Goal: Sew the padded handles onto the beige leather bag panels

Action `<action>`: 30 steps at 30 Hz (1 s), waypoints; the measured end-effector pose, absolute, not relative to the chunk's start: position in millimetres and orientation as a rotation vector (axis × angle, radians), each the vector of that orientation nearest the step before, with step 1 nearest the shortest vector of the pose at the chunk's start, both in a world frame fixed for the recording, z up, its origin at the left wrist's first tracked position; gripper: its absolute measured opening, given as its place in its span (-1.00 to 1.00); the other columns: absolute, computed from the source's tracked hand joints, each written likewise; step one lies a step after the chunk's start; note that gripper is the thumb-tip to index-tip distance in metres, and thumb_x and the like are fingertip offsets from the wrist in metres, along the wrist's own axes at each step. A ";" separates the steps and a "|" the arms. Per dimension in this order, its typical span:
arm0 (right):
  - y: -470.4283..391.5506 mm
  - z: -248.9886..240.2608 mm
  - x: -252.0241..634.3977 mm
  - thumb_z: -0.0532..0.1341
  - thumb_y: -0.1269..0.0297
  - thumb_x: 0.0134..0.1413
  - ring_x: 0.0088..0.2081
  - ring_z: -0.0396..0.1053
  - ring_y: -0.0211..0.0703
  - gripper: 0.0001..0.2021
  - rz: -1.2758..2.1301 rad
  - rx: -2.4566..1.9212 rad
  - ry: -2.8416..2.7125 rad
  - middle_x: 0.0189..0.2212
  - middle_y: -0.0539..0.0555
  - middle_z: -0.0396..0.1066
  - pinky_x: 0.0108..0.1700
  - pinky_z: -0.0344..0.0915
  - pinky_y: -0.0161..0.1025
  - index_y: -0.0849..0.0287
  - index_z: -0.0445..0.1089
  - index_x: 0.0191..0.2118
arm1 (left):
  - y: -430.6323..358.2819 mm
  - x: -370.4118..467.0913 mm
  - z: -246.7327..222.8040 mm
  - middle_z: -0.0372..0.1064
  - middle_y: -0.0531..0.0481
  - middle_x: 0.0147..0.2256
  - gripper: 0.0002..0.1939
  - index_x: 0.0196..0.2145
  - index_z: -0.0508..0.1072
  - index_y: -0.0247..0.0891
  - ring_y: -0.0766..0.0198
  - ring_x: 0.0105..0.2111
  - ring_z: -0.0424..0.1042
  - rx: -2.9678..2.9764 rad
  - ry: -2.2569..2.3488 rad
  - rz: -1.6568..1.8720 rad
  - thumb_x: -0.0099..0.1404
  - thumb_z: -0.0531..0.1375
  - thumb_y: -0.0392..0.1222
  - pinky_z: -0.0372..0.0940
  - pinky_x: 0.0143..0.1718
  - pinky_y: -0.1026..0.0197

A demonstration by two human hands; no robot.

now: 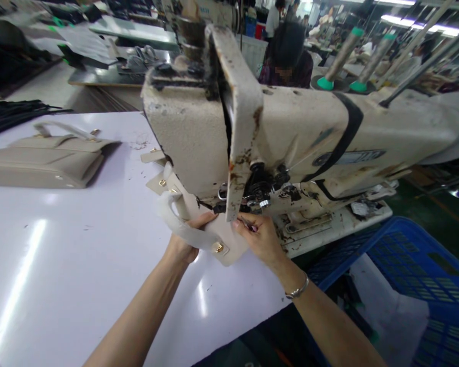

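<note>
Cream bag piece (235, 250) lies on the white tabletop (118, 285), its far edge running in under the head of the sewing machine (306, 122); the needle point itself is hidden behind the machine's front parts. Left hand (181, 247) is part curled around the piece from the left, thumb laid on top toward the machine and fingers tucked lower, so it seems to have hold of the material; the handle (195, 235) arches over it. Right hand (262, 237) is curled tight, pinching a small slim tool (248, 224), type too small to tell, with its fingertips at the right part of the piece, just beside the machine. Gold-coloured fitting (219, 247) sits at the near end of the handle. Judgement on technique: guide with light, even pressure from both sides, keep the panel flat and let the machine set the pace, since pulling could skew a stitch line. Keep handle and fitting clear of the presser area, where either might snag; hold the tool's tip off the surface to avoid scratches, and thumb and fingertips back from the needle. A similar bag (53, 158) rests farther left on the tabletop.
</note>
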State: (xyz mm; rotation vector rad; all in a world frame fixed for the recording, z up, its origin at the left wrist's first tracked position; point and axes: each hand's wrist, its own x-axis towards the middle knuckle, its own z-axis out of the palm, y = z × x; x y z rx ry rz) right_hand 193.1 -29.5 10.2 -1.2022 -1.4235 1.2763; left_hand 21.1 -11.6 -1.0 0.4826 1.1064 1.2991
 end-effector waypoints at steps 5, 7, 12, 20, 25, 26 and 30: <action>-40.2 7.1 177.9 0.23 0.21 0.17 -0.37 0.37 -0.21 -0.72 1.209 -1.229 -1.289 -0.29 0.07 0.55 -0.31 0.25 -0.34 0.20 0.60 -0.09 | 1.2 7.9 -6.5 0.60 -0.16 -0.28 -0.62 -0.32 0.61 -0.35 0.05 -0.43 0.55 0.550 1.110 1.221 -0.17 0.50 -0.27 0.53 -0.41 0.12; -43.0 8.1 174.4 0.23 0.23 0.17 -0.41 0.33 -0.23 -0.73 1.183 -1.230 -1.267 -0.37 0.04 0.52 -0.33 0.23 -0.35 0.20 0.60 -0.11 | 5.0 4.8 -5.5 0.59 -0.14 -0.35 -0.63 -0.33 0.60 -0.35 0.09 -0.48 0.54 0.574 1.108 1.187 -0.18 0.49 -0.26 0.51 -0.46 0.14; -53.7 4.2 170.0 0.26 0.22 0.13 -0.50 0.14 -0.33 -0.75 1.201 -1.281 -1.148 -0.53 -0.05 0.33 -0.42 0.12 -0.38 0.22 0.58 -0.15 | 11.8 1.4 2.8 0.53 -0.03 -0.54 -0.68 -0.40 0.57 -0.35 0.19 -0.60 0.47 0.638 1.027 1.159 -0.21 0.44 -0.33 0.42 -0.56 0.25; -63.4 -9.3 162.4 0.37 0.05 -0.03 -0.55 -0.17 -0.40 -0.53 1.422 -1.350 -0.822 -0.62 -0.13 -0.11 -0.54 -0.18 -0.34 0.18 0.09 -0.61 | 19.9 -3.5 -1.0 0.49 -0.04 -0.62 -0.82 -0.55 0.51 -0.39 0.25 -0.70 0.40 0.644 0.961 1.177 -0.22 0.38 -0.40 0.43 -0.58 0.27; -55.2 -10.3 155.5 0.37 0.08 -0.05 -0.54 -0.17 -0.40 -0.50 1.360 -1.332 -0.828 -0.62 -0.12 -0.12 -0.53 -0.20 -0.33 0.17 0.04 -0.63 | 28.2 -6.6 -6.9 0.51 -0.06 -0.61 -0.79 -0.52 0.54 -0.38 0.14 -0.62 0.50 0.628 0.948 1.170 -0.23 0.38 -0.40 0.52 -0.47 0.18; -53.8 -11.3 154.0 0.37 0.08 -0.05 -0.54 -0.17 -0.40 -0.50 1.348 -1.329 -0.826 -0.62 -0.12 -0.11 -0.52 -0.20 -0.33 0.17 0.03 -0.63 | 30.4 -6.4 -7.6 0.51 -0.06 -0.61 -0.78 -0.52 0.54 -0.38 0.09 -0.56 0.53 0.624 0.942 1.183 -0.24 0.39 -0.39 0.53 -0.42 0.16; -49.8 -16.5 147.4 0.36 0.10 -0.03 -0.51 -0.12 -0.38 -0.52 1.291 -1.320 -0.841 -0.61 -0.11 -0.08 -0.49 -0.14 -0.34 0.19 0.06 -0.63 | 39.2 -4.8 -8.6 0.47 0.03 -0.64 -0.79 -0.59 0.49 -0.31 0.04 -0.43 0.59 0.610 0.900 1.264 -0.27 0.42 -0.38 0.55 -0.21 0.09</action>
